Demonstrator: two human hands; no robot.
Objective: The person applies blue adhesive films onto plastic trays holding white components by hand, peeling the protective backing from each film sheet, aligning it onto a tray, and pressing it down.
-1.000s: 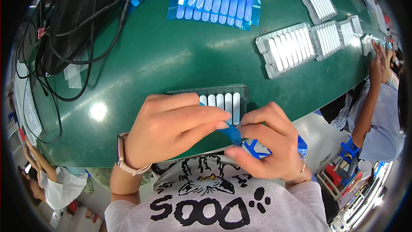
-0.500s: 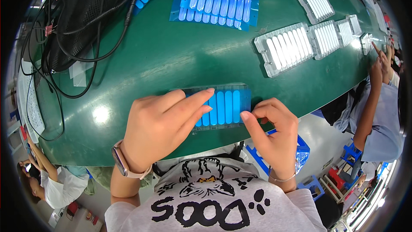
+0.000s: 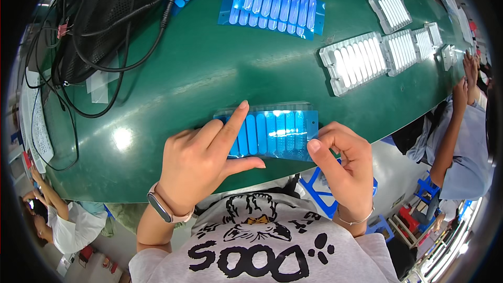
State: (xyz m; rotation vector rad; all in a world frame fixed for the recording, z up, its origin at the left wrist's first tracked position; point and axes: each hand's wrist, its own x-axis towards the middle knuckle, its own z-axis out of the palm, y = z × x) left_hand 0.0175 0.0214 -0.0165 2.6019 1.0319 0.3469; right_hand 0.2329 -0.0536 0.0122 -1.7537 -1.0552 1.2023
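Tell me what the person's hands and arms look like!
The left hand has no glove; its wrist wears a dark-faced watch on a pale pink band. The right hand, gloveless too, has a thin, shiny bracelet at its wrist. The sleeves are short and light grey.

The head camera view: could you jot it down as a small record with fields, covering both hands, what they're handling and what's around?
Workpiece: translucent blue film sheet with long rounded strips, over a clear plastic tray
Left hand: over the sheet's left end, thumb and index finger spread
Right hand: thumb and fingers pinching the sheet's right edge
Far side: overlapping blue film sheets with pale rounded strips
Right side: clear plastic trays with long white rounded strips
Far left: black mesh item with black cables
Surface: glossy green tabletop
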